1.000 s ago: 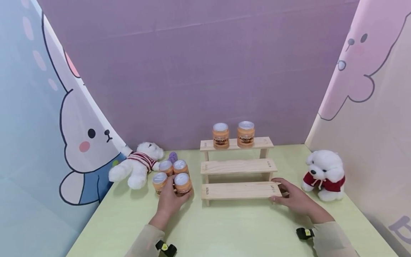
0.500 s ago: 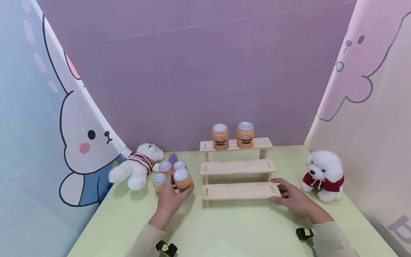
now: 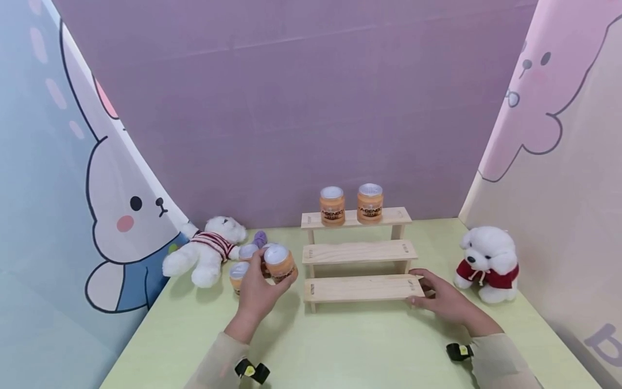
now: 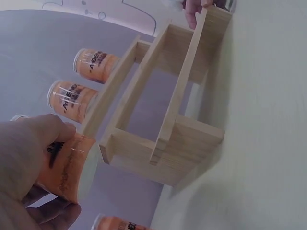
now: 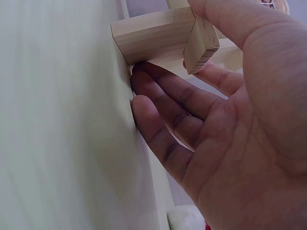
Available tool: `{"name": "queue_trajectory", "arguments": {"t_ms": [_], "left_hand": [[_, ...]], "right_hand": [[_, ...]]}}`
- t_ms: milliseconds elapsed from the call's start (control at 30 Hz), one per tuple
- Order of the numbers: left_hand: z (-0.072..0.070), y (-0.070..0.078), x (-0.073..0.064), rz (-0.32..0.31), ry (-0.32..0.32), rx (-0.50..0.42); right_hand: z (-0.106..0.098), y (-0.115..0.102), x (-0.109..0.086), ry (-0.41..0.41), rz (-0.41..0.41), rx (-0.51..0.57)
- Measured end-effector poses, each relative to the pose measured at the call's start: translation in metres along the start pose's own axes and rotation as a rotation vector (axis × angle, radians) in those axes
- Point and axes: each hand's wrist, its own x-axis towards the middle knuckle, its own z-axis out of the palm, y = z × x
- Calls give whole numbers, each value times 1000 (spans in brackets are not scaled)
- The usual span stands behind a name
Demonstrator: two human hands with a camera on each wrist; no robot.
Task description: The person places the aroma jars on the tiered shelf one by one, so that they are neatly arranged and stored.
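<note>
An orange jar (image 3: 281,267) with a silvery lid is gripped between the thumb and fingers of my left hand (image 3: 257,297). It is raised off the table and slightly tilted, its pale base (image 4: 89,175) showing in the left wrist view. Behind that hand stand more orange jars (image 3: 238,274), partly hidden. A three-step wooden display rack (image 3: 359,289) stands to the right, with two matching jars (image 3: 332,208) upright on its top step. My right hand (image 3: 447,302) pinches the right end of the lowest step; its other fingers (image 5: 148,115) touch the tabletop.
A white plush bear (image 3: 214,251) in a striped shirt lies at the left, near a small purple object (image 3: 260,239). At the right sits a white plush dog (image 3: 488,265) in red. Purple and cartoon-printed panels enclose the pale green table (image 3: 359,346).
My left hand has lifted the front right jar off the table, raising and tilting it so that it covers the jar behind. The right hand stays at the rack's end.
</note>
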Motion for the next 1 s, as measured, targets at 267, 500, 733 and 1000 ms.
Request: {"name": "queue_trajectory", "arguments": {"t_ms": [267, 500, 733, 1000], "left_hand": [[8, 12, 9, 43, -31, -9], [18, 22, 17, 72, -53, -10], [31, 27, 25, 118, -82, -76], [47, 31, 33, 106, -107, -64]], "right_hand": [[-1, -4, -1, 6, -4, 11], [-1, -4, -1, 6, -4, 20], [-1, -6, -1, 13, -9, 14], [-1, -4, -1, 10, -23, 10]]}}
